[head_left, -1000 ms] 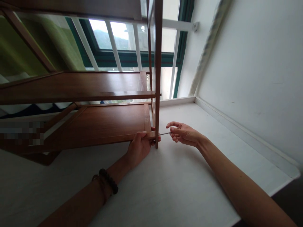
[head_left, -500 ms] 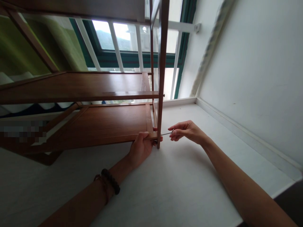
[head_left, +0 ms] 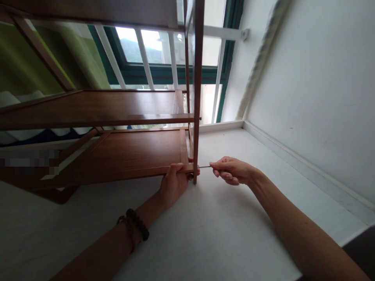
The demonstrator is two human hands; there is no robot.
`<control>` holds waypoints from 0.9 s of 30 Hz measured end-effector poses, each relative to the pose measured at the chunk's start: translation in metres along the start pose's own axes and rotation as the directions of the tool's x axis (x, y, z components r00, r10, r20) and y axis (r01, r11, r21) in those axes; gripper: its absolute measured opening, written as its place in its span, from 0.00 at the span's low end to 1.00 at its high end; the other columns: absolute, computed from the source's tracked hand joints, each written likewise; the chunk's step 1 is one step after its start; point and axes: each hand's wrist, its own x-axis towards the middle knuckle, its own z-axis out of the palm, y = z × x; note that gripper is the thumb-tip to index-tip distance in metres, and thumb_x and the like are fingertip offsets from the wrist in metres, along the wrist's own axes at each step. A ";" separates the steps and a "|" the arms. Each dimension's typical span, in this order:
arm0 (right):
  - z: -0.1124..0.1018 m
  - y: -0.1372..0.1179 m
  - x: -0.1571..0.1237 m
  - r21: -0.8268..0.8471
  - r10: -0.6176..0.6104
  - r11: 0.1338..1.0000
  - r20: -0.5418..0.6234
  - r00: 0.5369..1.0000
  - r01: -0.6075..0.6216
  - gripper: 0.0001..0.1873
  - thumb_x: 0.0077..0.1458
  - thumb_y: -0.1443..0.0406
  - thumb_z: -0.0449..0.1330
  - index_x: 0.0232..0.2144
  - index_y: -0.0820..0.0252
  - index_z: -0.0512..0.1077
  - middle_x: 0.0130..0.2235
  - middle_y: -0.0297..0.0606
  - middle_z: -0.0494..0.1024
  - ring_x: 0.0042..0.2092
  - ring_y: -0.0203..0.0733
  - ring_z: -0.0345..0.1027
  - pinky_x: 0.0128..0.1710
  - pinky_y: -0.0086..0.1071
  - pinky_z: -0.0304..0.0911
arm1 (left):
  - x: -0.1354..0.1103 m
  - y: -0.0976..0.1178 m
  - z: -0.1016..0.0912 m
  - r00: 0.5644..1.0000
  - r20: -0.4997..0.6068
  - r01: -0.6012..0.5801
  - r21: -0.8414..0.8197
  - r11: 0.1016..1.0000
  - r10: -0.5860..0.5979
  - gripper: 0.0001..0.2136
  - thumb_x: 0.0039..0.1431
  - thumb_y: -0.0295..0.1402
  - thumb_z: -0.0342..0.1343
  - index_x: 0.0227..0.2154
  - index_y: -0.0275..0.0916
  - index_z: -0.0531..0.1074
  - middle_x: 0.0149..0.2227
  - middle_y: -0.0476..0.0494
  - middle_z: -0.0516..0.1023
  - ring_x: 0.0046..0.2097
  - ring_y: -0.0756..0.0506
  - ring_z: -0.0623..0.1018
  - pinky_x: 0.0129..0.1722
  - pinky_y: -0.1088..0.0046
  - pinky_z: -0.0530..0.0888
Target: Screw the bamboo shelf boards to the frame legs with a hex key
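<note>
A brown wooden shelf rack (head_left: 195, 97) stands on the white surface. My left hand (head_left: 175, 185) is closed round the front right corner of its lowest shelf (head_left: 143, 152), next to the upright post. Some of its fingertips show beyond the post, the rest are hidden behind the wood. To the right, my right hand (head_left: 231, 169) pinches a thin metal hex key (head_left: 206, 167). The key's shaft runs level to the outer side of the post, near its foot. Its tip and the screw there are hidden by my left fingertips and the wood.
Above the lowest shelf is a middle shelf (head_left: 131, 105), with a bolt head (head_left: 200, 118) on the post beside it. Behind stand white window bars (head_left: 143, 58) and a green curtain (head_left: 84, 54). A white wall (head_left: 316, 86) rises on the right.
My right hand has turned and dropped slightly, its thumb and finger now pinching the key with the other fingers curled below. My left hand keeps its grip. The post appears slightly further left.
</note>
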 end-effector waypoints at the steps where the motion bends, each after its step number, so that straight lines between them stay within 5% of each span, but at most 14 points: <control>1: 0.001 0.000 0.000 0.011 0.004 1.000 0.004 1.000 -0.004 0.18 0.50 0.55 0.57 0.22 0.66 0.67 0.11 0.23 0.58 0.10 0.22 0.47 0.08 0.17 0.40 | 0.000 0.000 0.000 1.000 -0.008 -0.002 -0.004 1.000 0.002 0.13 0.48 0.32 0.44 0.30 0.32 0.71 0.25 0.41 0.76 0.31 0.44 0.74 0.33 0.69 0.64; 8: 0.006 -0.002 -0.003 -0.205 -0.134 0.970 -0.005 0.991 0.130 0.18 0.51 0.55 0.56 0.23 0.66 0.67 0.14 0.24 0.57 0.13 0.22 0.46 0.12 0.19 0.43 | -0.001 0.001 0.002 0.999 -0.053 0.008 0.014 1.000 -0.007 0.13 0.49 0.33 0.43 0.29 0.32 0.71 0.24 0.42 0.76 0.30 0.45 0.73 0.34 0.69 0.64; 12: 0.007 -0.002 -0.004 -0.492 -0.321 0.830 -0.040 0.946 0.261 0.18 0.53 0.54 0.53 0.25 0.65 0.67 0.17 0.27 0.62 0.16 0.24 0.52 0.17 0.22 0.49 | 0.000 0.000 0.002 1.000 -0.028 0.002 0.027 1.000 -0.001 0.13 0.49 0.33 0.43 0.29 0.32 0.71 0.25 0.41 0.77 0.31 0.44 0.74 0.34 0.69 0.64; 18: 0.013 -0.007 -0.009 -0.711 -0.455 0.645 -0.062 0.888 0.281 0.17 0.53 0.56 0.54 0.24 0.65 0.68 0.17 0.28 0.60 0.20 0.25 0.50 0.20 0.22 0.49 | 0.000 -0.001 0.002 1.000 -0.024 -0.013 0.036 0.999 0.014 0.13 0.50 0.32 0.41 0.29 0.32 0.71 0.23 0.41 0.76 0.30 0.44 0.74 0.33 0.69 0.64; 21: 0.014 -0.007 -0.009 -0.576 -0.325 0.785 -0.069 0.943 0.228 0.18 0.53 0.55 0.54 0.23 0.65 0.67 0.16 0.26 0.56 0.18 0.24 0.46 0.17 0.22 0.44 | 0.000 -0.001 0.002 0.999 -0.030 -0.011 0.034 0.999 0.012 0.13 0.49 0.32 0.42 0.29 0.32 0.71 0.24 0.41 0.76 0.30 0.44 0.74 0.32 0.69 0.63; 24: 0.012 -0.005 -0.005 -0.235 -0.108 0.967 -0.004 0.994 0.104 0.18 0.54 0.56 0.53 0.21 0.64 0.64 0.13 0.23 0.49 0.15 0.23 0.37 0.13 0.21 0.36 | 0.001 -0.001 0.001 1.000 -0.021 -0.012 0.031 0.999 0.012 0.13 0.48 0.33 0.43 0.30 0.33 0.71 0.25 0.41 0.77 0.31 0.44 0.74 0.31 0.70 0.63; 27: 0.011 -0.003 -0.001 0.001 -0.007 1.000 0.049 0.999 0.007 0.16 0.53 0.58 0.54 0.20 0.63 0.61 0.12 0.20 0.44 0.14 0.22 0.33 0.12 0.20 0.33 | 0.001 -0.001 0.000 1.000 -0.013 0.001 0.040 0.999 0.000 0.13 0.48 0.33 0.44 0.30 0.33 0.71 0.24 0.41 0.76 0.31 0.43 0.74 0.31 0.70 0.63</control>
